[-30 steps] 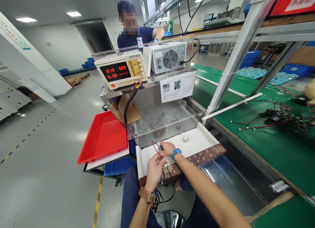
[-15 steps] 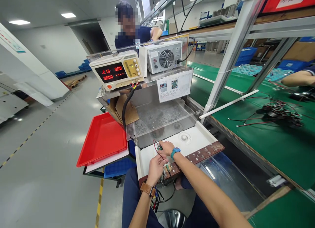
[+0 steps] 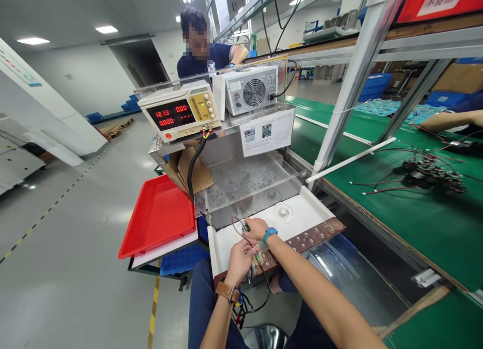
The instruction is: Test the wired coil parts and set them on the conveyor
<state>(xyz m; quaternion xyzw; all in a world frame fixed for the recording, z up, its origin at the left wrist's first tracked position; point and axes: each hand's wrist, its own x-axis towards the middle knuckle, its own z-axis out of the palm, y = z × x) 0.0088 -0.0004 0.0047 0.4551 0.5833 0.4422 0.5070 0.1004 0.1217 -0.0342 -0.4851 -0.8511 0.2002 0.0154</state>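
The head view is showing both hands working over the white tray [image 3: 302, 208] at the front of the stand. The right hand [image 3: 256, 229], wearing a blue watch [image 3: 270, 233], is grasping a small green circuit part [image 3: 245, 228] just above the tray's left portion. The left hand [image 3: 241, 257], wearing a brown strap [image 3: 227, 291], is pinching a thin wire [image 3: 235, 226] between thumb and fingers; the wire is looping up beside the circuit part. A green clip [image 3: 258, 259] is sitting near the left fingertips at the brown strip [image 3: 317, 234], which is running along the tray's front edge. Above, the power supply [image 3: 179, 111] is displaying red digits, and a black cable [image 3: 194, 165] is hanging from it. A red bin [image 3: 158, 213] is resting to the left, and a bundle of wired parts [image 3: 433, 172] is lying on the green surface [image 3: 377, 218] at right.
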